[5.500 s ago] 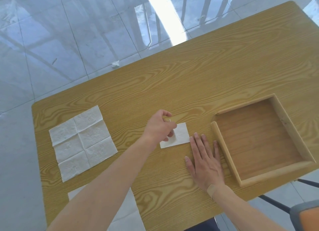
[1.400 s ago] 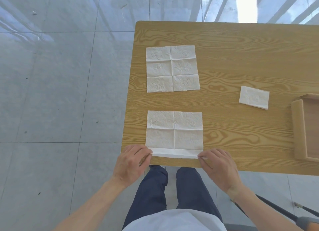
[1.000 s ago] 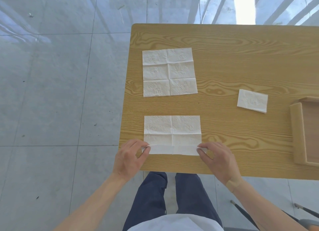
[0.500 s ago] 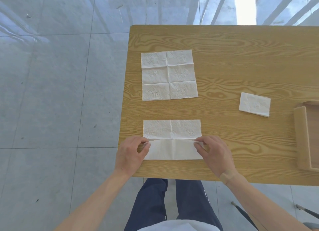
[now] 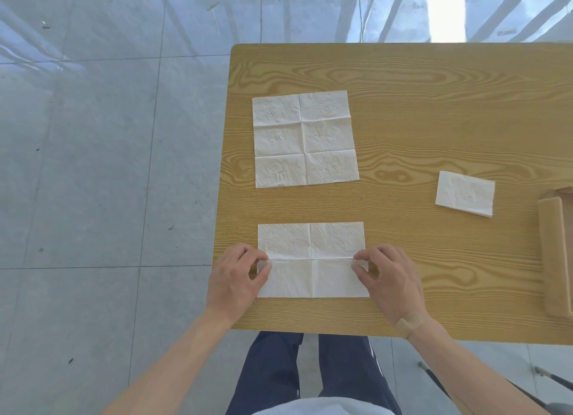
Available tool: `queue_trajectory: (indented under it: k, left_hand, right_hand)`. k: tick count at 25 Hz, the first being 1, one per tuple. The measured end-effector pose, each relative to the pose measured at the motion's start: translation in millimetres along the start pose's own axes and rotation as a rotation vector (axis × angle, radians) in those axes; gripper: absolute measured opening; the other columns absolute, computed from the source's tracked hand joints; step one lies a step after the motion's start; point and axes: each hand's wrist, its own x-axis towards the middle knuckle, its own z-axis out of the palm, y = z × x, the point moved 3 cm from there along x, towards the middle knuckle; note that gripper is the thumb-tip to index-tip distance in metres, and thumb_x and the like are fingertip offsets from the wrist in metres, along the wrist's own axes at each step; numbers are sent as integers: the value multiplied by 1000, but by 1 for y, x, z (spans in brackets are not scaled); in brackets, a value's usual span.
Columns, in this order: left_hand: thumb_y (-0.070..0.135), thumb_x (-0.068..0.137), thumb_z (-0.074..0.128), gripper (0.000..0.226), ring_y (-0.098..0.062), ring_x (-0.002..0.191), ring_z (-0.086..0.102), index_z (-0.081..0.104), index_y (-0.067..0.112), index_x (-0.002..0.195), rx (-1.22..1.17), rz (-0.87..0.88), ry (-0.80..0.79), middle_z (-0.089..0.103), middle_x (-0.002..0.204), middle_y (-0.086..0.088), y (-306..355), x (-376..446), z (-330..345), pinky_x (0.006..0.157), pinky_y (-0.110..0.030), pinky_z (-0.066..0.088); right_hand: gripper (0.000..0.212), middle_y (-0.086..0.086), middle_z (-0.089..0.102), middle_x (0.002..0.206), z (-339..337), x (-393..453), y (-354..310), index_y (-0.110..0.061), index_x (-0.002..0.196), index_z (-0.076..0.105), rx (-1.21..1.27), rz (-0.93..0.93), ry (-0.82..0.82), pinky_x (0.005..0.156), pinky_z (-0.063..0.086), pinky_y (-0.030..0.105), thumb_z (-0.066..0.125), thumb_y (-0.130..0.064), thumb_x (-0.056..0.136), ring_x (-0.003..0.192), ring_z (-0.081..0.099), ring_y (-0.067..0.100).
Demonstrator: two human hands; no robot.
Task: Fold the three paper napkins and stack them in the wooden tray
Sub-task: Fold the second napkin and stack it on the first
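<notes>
A white paper napkin [image 5: 311,261] lies near the table's front edge, its near third turned up and over its middle. My left hand [image 5: 237,279] pinches the left end of that folded flap. At the right end, my right hand [image 5: 389,279] pinches the same flap. A second napkin [image 5: 304,138] lies fully spread farther back on the table. A small folded napkin [image 5: 464,193] rests on the wood to the right. The wooden tray [image 5: 555,261] shows only its left wall at the right border of the frame.
The wooden table [image 5: 418,104] ends at its left edge just beside both large napkins, with grey tiled floor [image 5: 108,166] beyond. My legs in dark trousers [image 5: 310,371] are below the front edge. A chair leg [image 5: 434,374] shows at the lower right.
Both hands lifted the near edge of the front napkin and carried it away from me, widening the folded flap over the napkin. The folded napkin stayed beside the tray.
</notes>
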Motion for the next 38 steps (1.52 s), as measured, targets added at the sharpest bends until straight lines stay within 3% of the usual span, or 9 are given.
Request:
queue_trajectory:
  k: [4, 7, 10, 14, 28, 38]
  left_hand:
    - [27, 82, 77, 12, -7, 89, 52, 69, 25, 91, 17, 9, -3, 57, 92, 13, -3, 2, 0, 66, -23, 48]
    - [39, 82, 73, 24, -12, 99, 53, 72, 23, 99, 55, 93, -3, 60, 102, 8, -4, 2, -1, 78, -29, 49]
    - [49, 82, 62, 39, -17, 103, 57, 72, 22, 109, 124, 197, -32, 63, 110, 4, -3, 1, 0, 86, -38, 50]
    - [50, 85, 60, 41, -18, 103, 58, 71, 22, 113, 146, 193, -36, 63, 112, 4, -7, 0, 2, 86, -40, 49]
    - [31, 82, 75, 17, -16, 93, 58, 71, 23, 97, 133, 237, -32, 61, 99, 6, -2, 12, 3, 83, -29, 40]
    - [20, 83, 76, 5, -16, 87, 60, 71, 19, 85, 77, 246, -29, 64, 91, 6, 7, 13, -6, 76, -38, 52]
  right_hand:
    - [22, -4, 64, 93, 2, 1, 5, -20, 98, 74, -47, -47, 19, 76, 51, 42, 82, -19, 78, 90, 58, 22]
    - [36, -2, 66, 110, 2, 2, 7, -23, 110, 72, -126, -130, -6, 82, 49, 42, 82, -30, 77, 102, 56, 25]
    - [43, -3, 64, 118, 3, 2, 11, -27, 117, 69, -200, -212, -55, 80, 48, 41, 80, -39, 77, 108, 53, 26]
    - [43, -3, 62, 120, 6, 3, 13, -30, 118, 68, -230, -226, -73, 80, 46, 40, 77, -41, 78, 110, 52, 25]
    - [15, -7, 62, 113, 9, 9, 11, -32, 94, 72, -153, -157, -40, 80, 43, 40, 77, -36, 81, 103, 53, 23]
    - [8, -10, 66, 102, -5, 16, 3, -28, 82, 71, -88, -112, -103, 80, 40, 38, 79, -27, 80, 102, 54, 22]
